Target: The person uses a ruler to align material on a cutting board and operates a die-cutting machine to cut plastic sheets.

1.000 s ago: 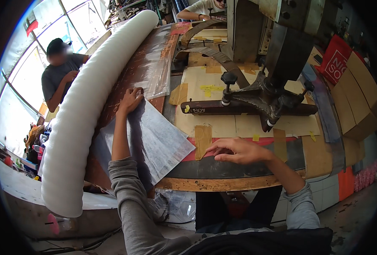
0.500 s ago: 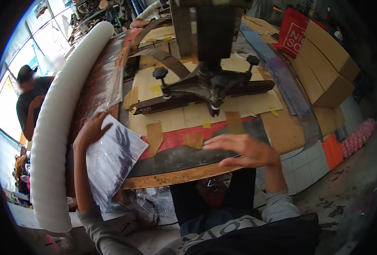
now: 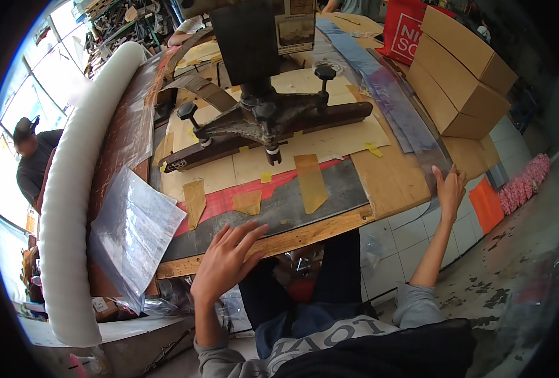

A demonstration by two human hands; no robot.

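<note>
My left hand hovers with fingers spread over the wooden front edge of the worktable, holding nothing. Just left of it lies a clear plastic sheet, hanging over the table edge. My right hand is stretched out to the table's right edge, fingers apart, its fingertips against the end of a long translucent grey strip. Between the hands lies a dark grey mat with a red band and yellow tape patches.
A black press stands on cardboard in the table's middle. A thick white foam roll runs along the left side. Cardboard boxes and a red bag sit at the right. Another person stands far left.
My left hand has let go of the plastic sheet and moved right to the front edge. My right hand has left the dark mat and reached to the table's right edge.
</note>
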